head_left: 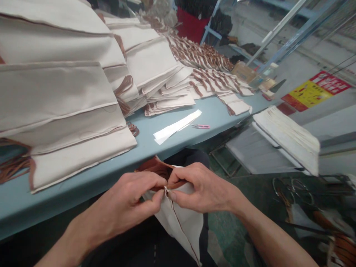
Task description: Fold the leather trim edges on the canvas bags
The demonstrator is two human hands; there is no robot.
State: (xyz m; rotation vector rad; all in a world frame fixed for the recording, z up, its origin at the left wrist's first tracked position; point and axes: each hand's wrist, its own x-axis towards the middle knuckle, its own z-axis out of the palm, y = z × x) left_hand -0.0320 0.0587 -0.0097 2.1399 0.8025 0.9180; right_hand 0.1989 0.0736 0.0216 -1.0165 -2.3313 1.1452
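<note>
A long pale blue worktable (178,152) runs across the frame, piled at upper left with stacks of cream canvas panels (61,100) edged in brown piping. Smaller bundles of brown-trimmed pieces (200,52) lie farther along it at top center. At right, a sheaf of white sheets (286,137) rests on a low metal rack beyond the table edge, and a yellow-and-red floor sign (314,91) lies past it. Below the table edge at bottom center, a seated worker's two hands hold a cream canvas piece (178,222) over their dark-clothed lap, its brown lining (154,168) showing at the top. The left hand (119,207) and right hand (200,187) meet in a narrow pinch at the piece's seam, thumbs and fingers gripping the cloth from either side. On the table, white paper strips (175,127) lie just beside pink-handled snips (200,126).
</note>
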